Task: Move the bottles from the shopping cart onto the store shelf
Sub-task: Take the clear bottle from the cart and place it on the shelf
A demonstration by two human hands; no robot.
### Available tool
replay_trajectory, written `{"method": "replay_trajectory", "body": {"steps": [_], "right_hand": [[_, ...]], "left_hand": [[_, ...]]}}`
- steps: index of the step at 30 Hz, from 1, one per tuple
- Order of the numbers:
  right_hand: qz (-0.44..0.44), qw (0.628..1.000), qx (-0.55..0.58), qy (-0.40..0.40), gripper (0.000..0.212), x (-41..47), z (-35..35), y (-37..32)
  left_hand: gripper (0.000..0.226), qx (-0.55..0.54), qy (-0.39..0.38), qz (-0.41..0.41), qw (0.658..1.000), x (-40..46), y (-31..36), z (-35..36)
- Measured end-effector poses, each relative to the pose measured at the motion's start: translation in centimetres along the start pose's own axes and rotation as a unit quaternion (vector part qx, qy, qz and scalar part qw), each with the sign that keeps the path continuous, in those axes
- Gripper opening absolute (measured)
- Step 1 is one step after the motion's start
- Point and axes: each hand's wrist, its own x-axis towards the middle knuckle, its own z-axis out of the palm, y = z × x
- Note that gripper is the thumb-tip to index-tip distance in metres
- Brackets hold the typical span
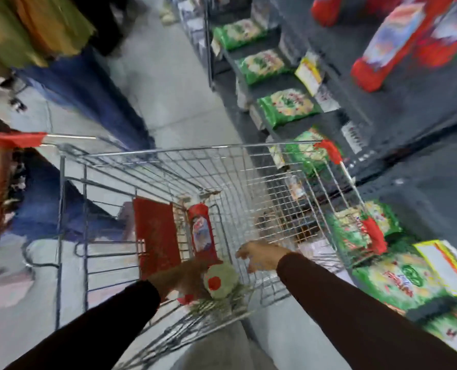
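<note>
The wire shopping cart (152, 156) stands in the aisle below me. A red bottle (202, 231) with a pale label lies on the cart's floor beside a red flap (155, 231). My left hand (179, 279) is wrapped around a pale green bottle (220, 281) with a red cap, at the cart's near end. My right hand (259, 255) hovers inside the cart to the right of both bottles, fingers spread and holding nothing. The store shelf (408, 108) runs along the right, with red bottles (387, 49) standing on an upper level. The picture is blurred by motion.
Green bags (286, 108) fill the lower shelf levels close to the cart's right side. A person in blue jeans (88, 94) stands at the far left of the aisle. A second cart's red handle (16, 140) is at the left. Grey floor (168, 76) stretches ahead.
</note>
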Motion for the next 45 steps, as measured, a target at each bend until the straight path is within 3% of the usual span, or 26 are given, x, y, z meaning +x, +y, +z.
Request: {"method": "replay_trajectory", "body": {"steps": [1,4,6,8,11,14,16,19,21,23,26,28,30,33,36,45], "right_hand": [[0.003,0.999,-0.018,-0.027,0.058,1.8,0.2,0.2],[0.025,0.995,-0.027,-0.095,0.061,7.2,1.6,1.2],[0.021,0.995,-0.024,-0.093,0.053,9.2,2.9,1.4],[0.004,0.996,-0.015,-0.091,0.056,9.9,3.8,1.7],[0.004,0.994,0.071,-0.083,0.073,10.1,4.0,1.8],[0.005,0.989,0.142,-0.043,0.082,10.1,2.8,2.1],[-0.011,0.98,0.195,-0.027,0.1,8.1,0.6,1.4],[-0.046,0.961,0.268,0.045,0.098,2.3,-2.8,0.4],[-0.081,0.933,0.333,0.111,0.095,-2.4,-4.2,0.4],[-0.097,0.903,0.375,0.186,0.091,-6.9,-5.0,-0.1],[-0.149,0.836,0.436,0.3,0.076,-16.0,-5.8,0.0],[-0.168,0.793,0.445,0.381,0.066,-22.9,-5.7,0.4],[-0.186,0.756,0.442,0.446,0.061,-29.1,-5.2,1.2],[-0.183,0.696,0.416,0.556,0.056,-37.8,-3.5,2.6],[-0.193,0.665,0.384,0.611,0.054,-46.3,-1.6,3.2],[-0.204,0.565,0.311,0.737,0.05,-63.9,2.6,4.1]], "left_hand": [[0.071,0.033,-0.035,0.015,0.999,0.0,1.1,0.5],[0.091,0.103,0.017,0.105,0.989,2.2,-0.2,2.2],[0.08,0.104,0.027,0.146,0.984,2.7,-0.8,2.4],[0.067,0.01,0.041,0.142,0.989,3.3,-0.8,2.7],[0.041,-0.191,0.102,0.049,0.975,4.2,1.4,1.1],[0.025,-0.275,0.142,-0.012,0.951,5.2,3.5,-2.5],[0.021,-0.277,0.127,-0.004,0.952,5.2,6.0,-5.9],[0.016,-0.219,0.1,0.031,0.97,3.9,12.6,-10.7],[0.021,-0.168,0.111,0.079,0.976,2.2,18.6,-13.3],[0.043,-0.118,0.121,0.118,0.979,0.7,24.1,-14.6],[0.056,-0.076,0.11,0.192,0.972,-3.4,35.0,-13.7],[0.05,-0.043,0.095,0.256,0.961,-6.7,42.1,-11.5],[0.025,-0.018,0.078,0.332,0.94,-9.9,48.2,-8.6],[0.023,0.018,0.047,0.427,0.903,-14.6,56.1,-3.6],[0.042,0.036,0.011,0.5,0.865,-20.0,62.8,1.5],[0.023,0.114,-0.066,0.62,0.773,-34.1,75.3,12.1]]}}
